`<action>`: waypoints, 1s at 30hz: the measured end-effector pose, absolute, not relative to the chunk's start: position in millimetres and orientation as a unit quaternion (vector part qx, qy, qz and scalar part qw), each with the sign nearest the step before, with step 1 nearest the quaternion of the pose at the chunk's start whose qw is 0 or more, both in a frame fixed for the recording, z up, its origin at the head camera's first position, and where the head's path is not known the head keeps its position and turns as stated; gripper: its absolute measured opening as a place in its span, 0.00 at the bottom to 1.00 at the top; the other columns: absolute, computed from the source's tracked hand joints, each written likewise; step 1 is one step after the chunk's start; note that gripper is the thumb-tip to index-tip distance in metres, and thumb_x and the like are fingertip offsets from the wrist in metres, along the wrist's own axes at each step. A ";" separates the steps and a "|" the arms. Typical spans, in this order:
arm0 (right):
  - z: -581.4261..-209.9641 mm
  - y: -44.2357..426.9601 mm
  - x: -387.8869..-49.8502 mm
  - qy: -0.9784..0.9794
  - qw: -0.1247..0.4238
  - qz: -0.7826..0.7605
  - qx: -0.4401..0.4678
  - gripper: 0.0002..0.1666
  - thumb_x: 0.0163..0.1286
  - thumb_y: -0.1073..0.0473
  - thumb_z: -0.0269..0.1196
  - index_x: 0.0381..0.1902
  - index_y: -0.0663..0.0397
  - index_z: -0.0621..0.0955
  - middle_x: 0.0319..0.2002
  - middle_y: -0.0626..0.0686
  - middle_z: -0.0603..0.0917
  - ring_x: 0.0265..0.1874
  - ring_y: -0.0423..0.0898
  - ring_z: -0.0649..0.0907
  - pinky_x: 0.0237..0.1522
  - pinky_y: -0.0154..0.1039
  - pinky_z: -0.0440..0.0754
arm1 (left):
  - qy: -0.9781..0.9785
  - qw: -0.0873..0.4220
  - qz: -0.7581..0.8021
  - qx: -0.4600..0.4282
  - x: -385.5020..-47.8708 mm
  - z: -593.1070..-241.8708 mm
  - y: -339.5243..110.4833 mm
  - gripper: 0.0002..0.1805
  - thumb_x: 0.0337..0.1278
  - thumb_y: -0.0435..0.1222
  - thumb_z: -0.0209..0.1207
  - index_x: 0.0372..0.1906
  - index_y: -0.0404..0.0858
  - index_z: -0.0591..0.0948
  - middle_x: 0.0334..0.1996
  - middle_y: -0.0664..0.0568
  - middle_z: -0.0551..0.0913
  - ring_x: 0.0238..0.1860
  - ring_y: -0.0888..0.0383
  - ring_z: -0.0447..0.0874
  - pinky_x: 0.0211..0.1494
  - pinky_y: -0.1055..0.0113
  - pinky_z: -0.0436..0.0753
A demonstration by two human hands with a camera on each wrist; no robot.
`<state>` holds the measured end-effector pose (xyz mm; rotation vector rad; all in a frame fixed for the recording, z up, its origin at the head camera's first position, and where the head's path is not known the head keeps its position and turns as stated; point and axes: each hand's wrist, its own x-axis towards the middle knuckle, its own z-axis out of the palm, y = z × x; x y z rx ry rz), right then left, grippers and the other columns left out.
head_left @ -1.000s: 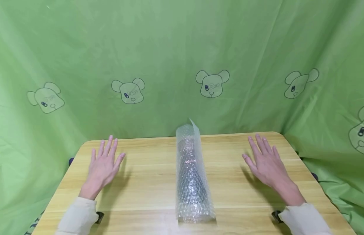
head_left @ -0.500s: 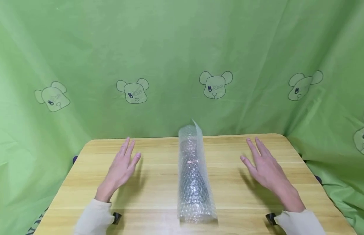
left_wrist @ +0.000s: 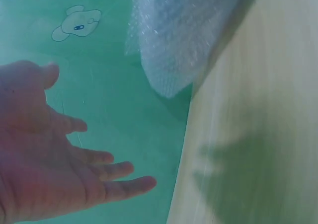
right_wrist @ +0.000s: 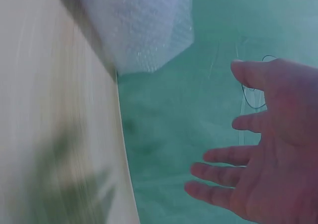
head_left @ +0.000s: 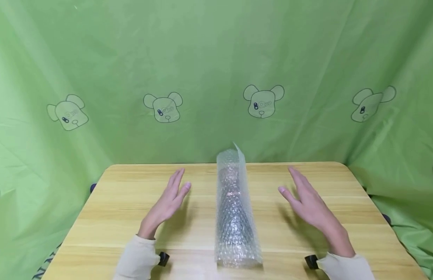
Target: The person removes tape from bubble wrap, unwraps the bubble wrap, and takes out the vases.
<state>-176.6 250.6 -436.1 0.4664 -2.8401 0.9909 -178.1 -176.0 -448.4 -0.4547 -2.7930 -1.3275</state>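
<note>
A long roll of clear bubble wrap [head_left: 234, 217] lies lengthwise at the middle of the table, with one loose edge standing up at its far end. Something cone-shaped, wide at the near end, seems to be inside; the wrap blurs what it is. To the left, my left hand [head_left: 166, 202] hovers with fingers extended, apart from the roll. My right hand [head_left: 309, 204] is raised on the other side, thumb spread, holding nothing. Both wrist views show an open palm, the left [left_wrist: 44, 149] and the right [right_wrist: 278, 154], with the bubble wrap [left_wrist: 179, 35] beyond.
The wooden table [head_left: 132, 186] has rounded far corners. A green curtain [head_left: 202, 58] printed with several bear heads hangs behind it and along both sides. The roll's far end reaches the table's back edge.
Both hands have moved inward towards the bubble-wrapped roll, the left one further. They have turned so their palms face each other more. The roll rests where it was.
</note>
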 end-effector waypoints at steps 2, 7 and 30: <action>-436.3 244.5 -175.4 -0.924 0.037 0.347 0.159 0.47 0.81 0.42 0.53 0.84 0.46 0.42 0.82 0.63 0.46 0.77 0.70 0.52 0.72 0.75 0.52 | -0.878 -0.004 -0.454 -0.154 -179.7 -448.2 -168.9 0.39 0.82 0.53 0.40 0.83 0.38 0.45 0.82 0.36 0.43 0.80 0.36 0.45 0.79 0.38 0.49; -441.1 228.7 -175.1 -0.910 0.024 0.376 0.172 0.45 0.82 0.43 0.53 0.84 0.43 0.44 0.82 0.62 0.49 0.73 0.71 0.62 0.68 0.76 0.61 | -0.840 -0.035 -0.517 -0.159 -181.5 -450.5 -151.5 0.37 0.83 0.51 0.41 0.83 0.38 0.47 0.82 0.37 0.46 0.77 0.35 0.54 0.77 0.35 0.56; -464.4 182.0 -165.0 -0.857 -0.031 0.476 0.196 0.42 0.80 0.47 0.58 0.82 0.50 0.56 0.79 0.63 0.60 0.67 0.69 0.73 0.63 0.65 0.76 | -0.718 -0.246 -0.634 -0.146 -162.8 -471.6 -106.9 0.59 0.66 0.53 0.64 0.84 0.50 0.34 0.80 0.33 0.48 0.72 0.35 0.65 0.67 0.40 0.75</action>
